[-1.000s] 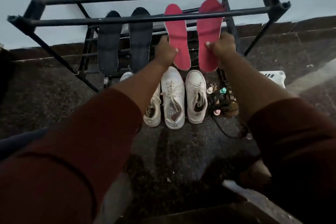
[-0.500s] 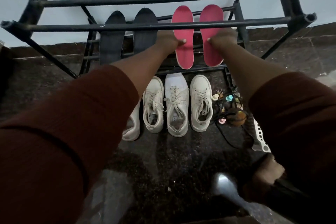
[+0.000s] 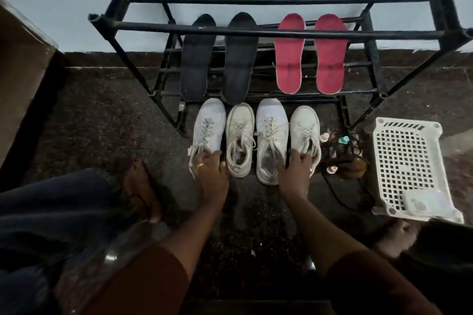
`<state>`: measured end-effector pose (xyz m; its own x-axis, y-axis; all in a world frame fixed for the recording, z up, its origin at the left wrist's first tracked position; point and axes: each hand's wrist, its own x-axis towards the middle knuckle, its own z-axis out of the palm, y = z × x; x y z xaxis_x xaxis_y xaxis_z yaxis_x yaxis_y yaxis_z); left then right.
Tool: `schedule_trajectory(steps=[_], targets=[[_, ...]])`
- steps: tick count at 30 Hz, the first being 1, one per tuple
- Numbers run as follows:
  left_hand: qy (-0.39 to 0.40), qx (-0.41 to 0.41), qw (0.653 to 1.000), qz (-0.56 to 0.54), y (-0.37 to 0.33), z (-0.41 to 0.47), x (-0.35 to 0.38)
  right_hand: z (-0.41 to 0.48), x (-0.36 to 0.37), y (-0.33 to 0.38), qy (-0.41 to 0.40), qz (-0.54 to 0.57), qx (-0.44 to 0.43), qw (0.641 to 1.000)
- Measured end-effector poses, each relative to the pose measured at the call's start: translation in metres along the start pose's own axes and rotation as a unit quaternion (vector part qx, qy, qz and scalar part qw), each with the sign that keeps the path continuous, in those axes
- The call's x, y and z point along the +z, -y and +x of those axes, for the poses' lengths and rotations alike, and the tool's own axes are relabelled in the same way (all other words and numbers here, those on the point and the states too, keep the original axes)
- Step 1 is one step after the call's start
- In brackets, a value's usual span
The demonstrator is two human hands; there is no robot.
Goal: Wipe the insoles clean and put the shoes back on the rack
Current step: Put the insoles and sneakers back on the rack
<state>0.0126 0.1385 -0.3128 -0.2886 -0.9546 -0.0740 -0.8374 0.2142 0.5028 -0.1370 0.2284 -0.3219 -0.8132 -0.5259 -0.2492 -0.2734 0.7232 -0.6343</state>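
Several white sneakers stand in a row on the dark floor in front of the black metal rack [image 3: 279,33]. My left hand [image 3: 211,171] grips the heel of the leftmost sneaker [image 3: 208,128]. My right hand [image 3: 297,171] grips the heel of the rightmost sneaker [image 3: 304,130]. Between them stand two more sneakers [image 3: 239,135] [image 3: 271,135]. Two black insoles [image 3: 195,59] [image 3: 239,59] and two red insoles [image 3: 289,56] [image 3: 330,56] lean on the rack's lower bars.
A white perforated plastic basket [image 3: 407,161] lies on the floor at the right. A tangle of small items and a dark cord [image 3: 340,153] sits beside the rightmost sneaker. My sandalled foot [image 3: 140,186] is at the left. A brown board [image 3: 20,79] stands at far left.
Both hands let go of the red insoles on the rack and came down to the heels of the outer sneakers. The camera pulled back and tilted down.
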Motion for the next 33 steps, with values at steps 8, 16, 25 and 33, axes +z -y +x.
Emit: schedule_trajectory(steps=[8, 16, 25, 33], targets=[[0.134, -0.188, 0.973, -0.021, 0.067, 0.001, 0.020, -0.022, 0.045, -0.019, 0.110, -0.035, 0.042, 0.992], [0.096, -0.168, 0.980, -0.052, 0.062, 0.022, 0.038, 0.005, 0.068, -0.008, 0.136, -0.064, 0.134, 0.980], [0.083, -0.156, 0.982, -0.068, 0.049, -0.021, 0.048, -0.030, 0.057, -0.007, 0.109, -0.066, 0.128, 0.983], [0.052, -0.162, 0.983, -0.063, 0.037, -0.045, 0.027, -0.062, 0.033, 0.005, 0.062, -0.048, 0.102, 0.992]])
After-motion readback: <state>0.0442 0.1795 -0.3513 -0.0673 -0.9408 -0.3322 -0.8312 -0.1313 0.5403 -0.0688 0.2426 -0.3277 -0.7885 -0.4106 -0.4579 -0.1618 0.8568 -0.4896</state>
